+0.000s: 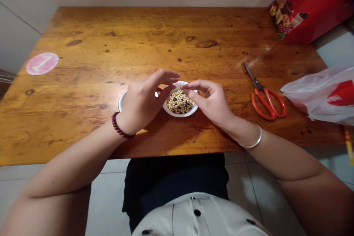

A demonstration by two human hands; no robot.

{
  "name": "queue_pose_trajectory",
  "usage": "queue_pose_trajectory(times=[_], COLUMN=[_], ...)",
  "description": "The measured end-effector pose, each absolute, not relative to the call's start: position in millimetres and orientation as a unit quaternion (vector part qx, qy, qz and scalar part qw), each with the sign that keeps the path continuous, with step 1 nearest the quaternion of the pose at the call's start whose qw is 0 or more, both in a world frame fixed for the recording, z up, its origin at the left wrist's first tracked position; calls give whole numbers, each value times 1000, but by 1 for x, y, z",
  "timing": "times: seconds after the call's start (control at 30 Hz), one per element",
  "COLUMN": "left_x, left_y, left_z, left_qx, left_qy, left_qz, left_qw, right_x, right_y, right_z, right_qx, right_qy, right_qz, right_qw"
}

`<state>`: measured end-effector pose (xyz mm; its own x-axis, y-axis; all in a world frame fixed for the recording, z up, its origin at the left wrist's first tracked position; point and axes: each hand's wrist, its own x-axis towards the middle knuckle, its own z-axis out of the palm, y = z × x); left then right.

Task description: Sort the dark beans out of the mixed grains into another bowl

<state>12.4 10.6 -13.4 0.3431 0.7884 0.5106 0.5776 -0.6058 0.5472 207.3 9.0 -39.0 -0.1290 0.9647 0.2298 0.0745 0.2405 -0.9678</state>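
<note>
A small white bowl (181,115) with a dark rim stands near the table's front edge, holding pale round beans (179,101) mixed with black ones. My left hand (145,99) hangs over the bowl's left side, its fingers bent and the thumb apart from them, with nothing visible between. Over the bowl's right side, my right hand (211,99) has thumb and forefinger pinched together; whatever they hold is too small to make out. A second white bowl (121,100) is mostly hidden behind my left hand, and its contents do not show.
Orange-handled scissors (268,103) lie to the right on the wooden table (143,40). Beyond them are a white plastic bag (318,92) and a red box (312,7). A pink round sticker (42,63) marked "1" is at the left, and a wall borders the back edge.
</note>
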Motion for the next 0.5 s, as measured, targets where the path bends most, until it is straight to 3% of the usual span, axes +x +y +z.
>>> queue_pose_trajectory(times=[0.2, 0.5], left_x=[15, 11], left_y=[16, 24], left_z=[-10, -17], left_qx=[742, 741], left_qy=[395, 368], left_qz=[423, 385], left_qw=[338, 410], right_x=[207, 207], right_y=[7, 3], right_z=[-37, -33], right_qx=[-431, -449], right_qy=[-604, -588], right_qz=[463, 497], right_qw=[485, 453])
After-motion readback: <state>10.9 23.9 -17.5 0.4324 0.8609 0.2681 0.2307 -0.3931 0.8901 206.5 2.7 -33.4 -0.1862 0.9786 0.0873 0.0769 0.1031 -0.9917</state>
